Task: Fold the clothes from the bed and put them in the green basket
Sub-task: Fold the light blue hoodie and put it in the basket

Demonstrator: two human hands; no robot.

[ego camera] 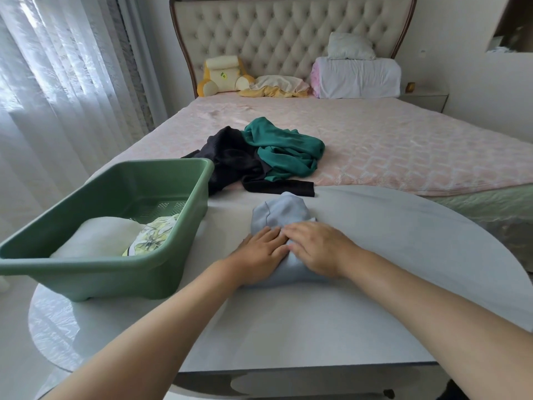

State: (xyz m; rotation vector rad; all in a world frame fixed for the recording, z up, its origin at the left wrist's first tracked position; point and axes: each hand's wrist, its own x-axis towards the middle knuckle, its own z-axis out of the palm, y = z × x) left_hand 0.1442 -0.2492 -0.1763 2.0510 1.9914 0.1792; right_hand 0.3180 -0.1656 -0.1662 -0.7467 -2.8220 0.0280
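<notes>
A: Why are both hands on that pale blue garment (284, 210)?

B: The person seems to be flattening it. The left hand (261, 249) and right hand (314, 249) lie palm down side by side, fingertips almost meeting. The fingers are stretched over the cloth and press it rather than pinch it. That probably sets the fold so it does not spring open.

A: Where does it lie?

B: On the grey table (375, 269) at the foot of the bed (389, 145), just right of the green basket (72, 262). From there it looks like a short lift over the rim.

A: How does the garment look?

B: It is a compact bundle, soft and thick. The far end is rounded and puffs up beyond the fingers. The near end is pressed flat under the palms. One seam or fold edge runs down its far part.

A: And the basket?

B: It holds a white folded piece (98, 235) and a floral one (155, 233), with free room behind them.

A: Is much left?

B: A black garment (230, 160) and a teal one (285, 151) lie crumpled together on the bed, the black one trailing onto the table edge. Judging by that, two pieces wait after this one.
</notes>
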